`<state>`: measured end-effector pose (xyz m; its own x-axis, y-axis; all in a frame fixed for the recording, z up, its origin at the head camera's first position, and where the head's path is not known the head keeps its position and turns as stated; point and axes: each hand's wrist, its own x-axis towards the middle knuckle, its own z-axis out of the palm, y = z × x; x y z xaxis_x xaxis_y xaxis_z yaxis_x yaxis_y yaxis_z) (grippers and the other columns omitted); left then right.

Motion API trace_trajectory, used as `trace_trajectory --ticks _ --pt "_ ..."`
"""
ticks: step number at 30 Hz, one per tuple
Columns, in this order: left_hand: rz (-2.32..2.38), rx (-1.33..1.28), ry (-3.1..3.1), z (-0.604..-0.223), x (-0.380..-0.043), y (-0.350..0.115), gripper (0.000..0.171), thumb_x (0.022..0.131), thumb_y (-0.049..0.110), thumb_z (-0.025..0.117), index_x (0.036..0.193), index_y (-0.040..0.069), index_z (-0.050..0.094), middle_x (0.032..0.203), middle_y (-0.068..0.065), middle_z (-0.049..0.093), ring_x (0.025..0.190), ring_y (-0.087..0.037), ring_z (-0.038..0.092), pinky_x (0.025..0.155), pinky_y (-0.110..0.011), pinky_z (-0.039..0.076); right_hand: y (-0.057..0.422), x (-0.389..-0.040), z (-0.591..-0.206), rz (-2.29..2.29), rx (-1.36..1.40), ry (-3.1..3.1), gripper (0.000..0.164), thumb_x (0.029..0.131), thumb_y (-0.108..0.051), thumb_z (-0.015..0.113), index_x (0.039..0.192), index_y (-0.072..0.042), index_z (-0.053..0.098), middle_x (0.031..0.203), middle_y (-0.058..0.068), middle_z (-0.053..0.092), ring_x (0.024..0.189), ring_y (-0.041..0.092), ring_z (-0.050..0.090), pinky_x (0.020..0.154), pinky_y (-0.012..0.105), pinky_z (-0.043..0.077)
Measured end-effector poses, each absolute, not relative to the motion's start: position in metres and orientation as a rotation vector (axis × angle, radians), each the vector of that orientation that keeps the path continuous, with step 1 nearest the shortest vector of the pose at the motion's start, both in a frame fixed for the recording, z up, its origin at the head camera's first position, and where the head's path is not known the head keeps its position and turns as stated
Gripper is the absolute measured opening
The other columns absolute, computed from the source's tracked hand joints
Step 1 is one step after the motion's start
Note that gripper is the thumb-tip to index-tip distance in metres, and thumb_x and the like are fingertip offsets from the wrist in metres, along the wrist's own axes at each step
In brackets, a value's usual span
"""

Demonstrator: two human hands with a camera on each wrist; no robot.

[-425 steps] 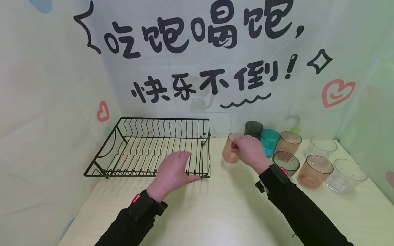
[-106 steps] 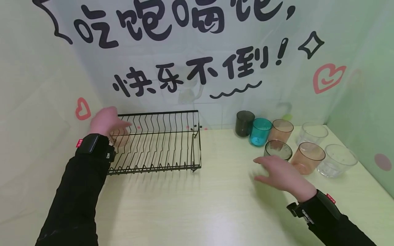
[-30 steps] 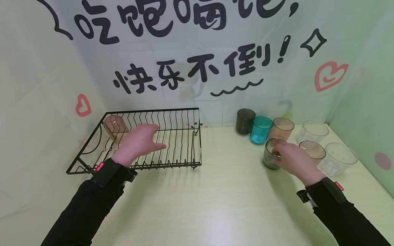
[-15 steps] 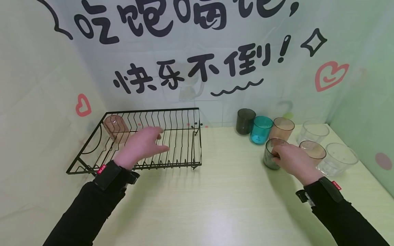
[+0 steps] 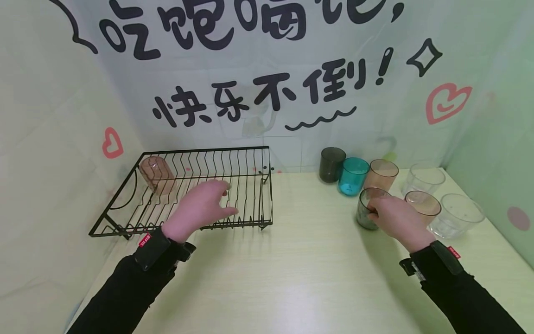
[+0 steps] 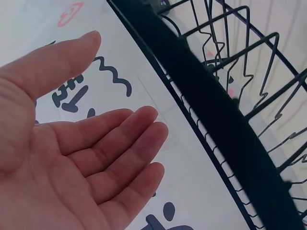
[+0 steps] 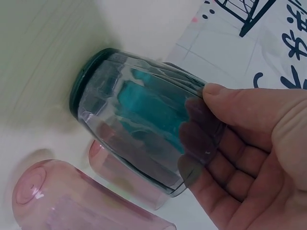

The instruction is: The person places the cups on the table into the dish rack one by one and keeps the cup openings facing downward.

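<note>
My right hand (image 5: 399,221) pinches a smoky grey drinking glass (image 5: 365,216) at its rim, thumb on one side and fingers on the other. In the right wrist view that grey glass (image 7: 139,115) has a thick dark base, and teal shows through its wall. My left hand (image 5: 201,208) holds nothing; its thumb and fingers are apart over the front of the black wire dish rack (image 5: 233,226). The left wrist view shows the left palm (image 6: 86,167) beside the rack's dark bars. A pinkish glass (image 5: 157,174) lies in the rack's back left corner.
Behind the gripped glass stand a dark glass (image 5: 332,166), a teal glass (image 5: 353,177) and an amber glass (image 5: 383,172). To its right are another amber glass (image 5: 426,204) and two clear glasses, the nearer clear glass (image 5: 456,218) by the right wall.
My left hand let go of the pinkish glass in the rack and drew back toward the right front. My right hand reached the grey glass and took hold of its rim.
</note>
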<state>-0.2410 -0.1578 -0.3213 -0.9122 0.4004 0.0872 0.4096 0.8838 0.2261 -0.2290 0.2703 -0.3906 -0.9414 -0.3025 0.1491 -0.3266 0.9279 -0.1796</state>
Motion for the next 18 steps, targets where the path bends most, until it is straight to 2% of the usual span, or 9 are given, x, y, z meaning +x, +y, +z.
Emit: trace_trajectory --ticks 3,10,18 --pt "-0.399 -0.661 -2.997 -0.324 -0.238 -0.156 0.057 0.083 0.030 0.081 0.124 -0.004 0.061 0.107 -0.012 0.066 0.096 -0.029 0.062 0.082 -0.044 0.052 0.271 -0.228 -0.392 0.303 0.484 -2.934 0.033 0.084 -0.004 0.074 0.066 -0.015 0.049 0.063 -0.003 0.041 0.057 0.016 0.042 0.053 0.029 0.029" --pt "-0.406 -0.686 -2.967 -0.330 -0.233 -0.151 0.059 0.082 0.030 0.081 0.126 -0.004 0.060 0.110 -0.013 0.067 0.100 -0.030 0.063 0.085 -0.044 0.052 0.272 -0.224 -0.394 0.383 0.475 -2.833 0.016 0.085 -0.002 0.071 0.077 -0.012 0.062 0.069 -0.003 0.052 0.058 0.016 0.047 0.052 0.031 0.038" --pt "-0.397 -0.718 -2.961 -0.333 -0.229 -0.142 0.060 0.082 0.032 0.081 0.127 -0.002 0.060 0.111 -0.012 0.066 0.102 -0.030 0.062 0.087 -0.044 0.052 0.264 -0.220 -0.389 0.491 0.495 -2.743 0.017 0.085 -0.006 0.075 0.078 -0.011 0.061 0.070 -0.003 0.052 0.060 0.015 0.047 0.054 0.032 0.039"
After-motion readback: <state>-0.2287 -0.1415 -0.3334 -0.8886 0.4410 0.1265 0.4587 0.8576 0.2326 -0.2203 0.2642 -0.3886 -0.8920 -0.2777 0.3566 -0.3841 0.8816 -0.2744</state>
